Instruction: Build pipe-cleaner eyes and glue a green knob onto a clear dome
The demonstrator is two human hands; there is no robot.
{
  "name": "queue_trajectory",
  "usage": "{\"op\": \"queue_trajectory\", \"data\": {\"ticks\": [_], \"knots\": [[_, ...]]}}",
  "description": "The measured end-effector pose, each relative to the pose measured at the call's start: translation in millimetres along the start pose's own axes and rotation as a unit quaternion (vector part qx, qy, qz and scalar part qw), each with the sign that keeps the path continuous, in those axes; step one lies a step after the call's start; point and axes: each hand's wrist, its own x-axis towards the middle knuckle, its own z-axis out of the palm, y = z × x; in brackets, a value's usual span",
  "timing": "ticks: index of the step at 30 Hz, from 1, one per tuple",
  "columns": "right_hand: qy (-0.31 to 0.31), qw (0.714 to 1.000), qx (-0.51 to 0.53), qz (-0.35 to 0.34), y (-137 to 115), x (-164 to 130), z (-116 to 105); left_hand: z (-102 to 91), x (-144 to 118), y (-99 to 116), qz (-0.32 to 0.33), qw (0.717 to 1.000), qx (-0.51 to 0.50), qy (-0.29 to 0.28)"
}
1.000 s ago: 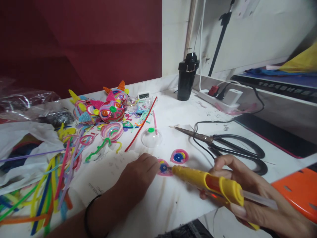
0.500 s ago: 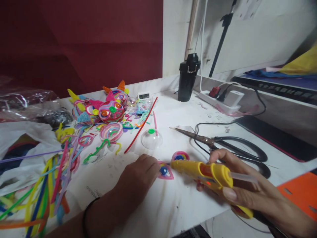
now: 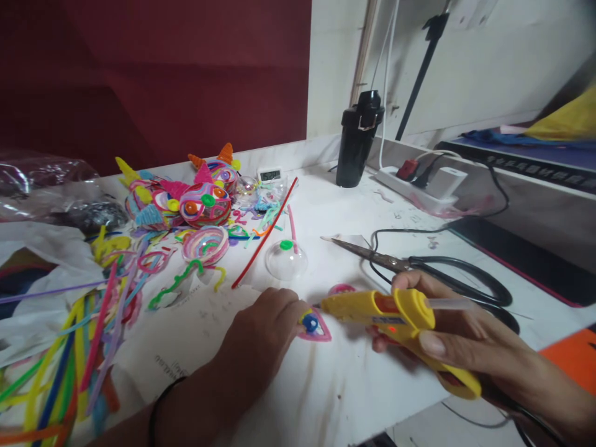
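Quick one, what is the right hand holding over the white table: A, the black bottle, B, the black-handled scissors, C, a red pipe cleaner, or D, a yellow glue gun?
D: the right hand grips the yellow glue gun, its nozzle pointing at the small pink teardrop-shaped coil that the left hand steadies, while the black-handled scissors lie untouched behind.
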Motion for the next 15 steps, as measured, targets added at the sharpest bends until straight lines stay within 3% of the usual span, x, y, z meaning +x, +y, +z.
{"op": "queue_trajectory", "data": {"ticks": [12,15], "knots": [[-0.020,0.999,0.030,-0.023,-9.1,8.4,8.1,-2.0,1.7,1.1,0.001,1.000,0.019,-0.001],[0.005,0.999,0.026,-0.026,-10.5,8.1,11.8,-1.2,2.0,1.0,0.002,1.000,0.024,0.006]]}}
